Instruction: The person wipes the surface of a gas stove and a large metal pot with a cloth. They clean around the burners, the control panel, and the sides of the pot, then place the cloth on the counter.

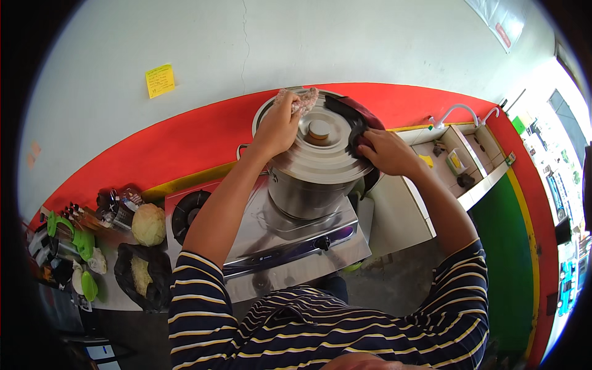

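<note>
A tall stainless steel stockpot (310, 196) stands on the right side of a steel gas stove (259, 240). Its round metal lid (300, 162), with a knob (319, 129) in the middle, covers the top. My left hand (280, 125) grips a crumpled pinkish cloth (306, 99) over the lid's far left part. At the lid's right edge, my right hand (384, 149) grasps a dark cloth (354, 118) that drapes across the rim, with a maroon part behind it. Whether either cloth presses on the lid or only lies over it, I cannot tell.
Left of the stove are a cabbage (148, 225), a black plastic bag (125, 263) of shredded pale food, and a green-handled utensil (83, 243). A second burner (187, 212) sits behind my left forearm. To the right is a tiled sink (446, 152) with white faucets (455, 108).
</note>
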A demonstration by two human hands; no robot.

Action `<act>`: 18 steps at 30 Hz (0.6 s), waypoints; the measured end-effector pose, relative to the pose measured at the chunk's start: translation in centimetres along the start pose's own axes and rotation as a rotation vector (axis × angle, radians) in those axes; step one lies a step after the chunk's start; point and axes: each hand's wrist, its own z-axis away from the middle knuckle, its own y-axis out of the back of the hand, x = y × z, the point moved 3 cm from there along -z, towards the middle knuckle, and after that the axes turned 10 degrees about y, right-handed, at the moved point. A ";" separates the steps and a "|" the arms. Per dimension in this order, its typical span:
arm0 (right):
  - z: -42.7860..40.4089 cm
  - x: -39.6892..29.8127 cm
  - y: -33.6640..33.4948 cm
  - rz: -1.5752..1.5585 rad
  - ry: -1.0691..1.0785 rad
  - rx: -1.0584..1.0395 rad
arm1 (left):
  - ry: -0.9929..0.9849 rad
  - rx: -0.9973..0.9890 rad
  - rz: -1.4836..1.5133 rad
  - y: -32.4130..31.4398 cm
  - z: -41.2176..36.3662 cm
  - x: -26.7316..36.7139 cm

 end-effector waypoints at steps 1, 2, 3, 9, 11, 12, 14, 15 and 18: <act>0.8 -1.1 0.6 -0.005 -0.015 -0.017 | 0.006 -0.052 -0.017 -0.2 0.0 0.2; 1.9 -2.0 0.8 -0.008 -0.039 -0.032 | 0.006 -0.111 -0.030 -0.5 0.0 0.8; 2.5 -3.1 0.6 -0.021 -0.043 0.049 | 0.007 -0.172 -0.055 -0.6 0.1 1.2; 4.3 -7.5 2.6 -0.217 -0.106 0.068 | -0.246 -0.346 -0.113 -1.8 1.7 3.4; 4.7 -7.5 2.7 -0.321 -0.096 0.059 | -0.312 -0.393 -0.206 -1.6 2.2 4.5; 5.0 -7.1 2.3 -0.335 -0.074 0.065 | -0.281 -0.438 -0.221 -1.6 2.1 4.9; 5.0 -6.2 1.4 -0.251 0.009 0.140 | -0.219 -0.522 -0.253 -1.4 1.9 5.0; 4.8 -5.7 0.6 -0.152 0.067 0.207 | -0.233 -0.481 -0.229 -1.3 1.9 4.7; 3.8 -3.8 0.3 -0.074 0.050 0.155 | -0.283 -0.374 -0.162 -1.6 2.4 3.6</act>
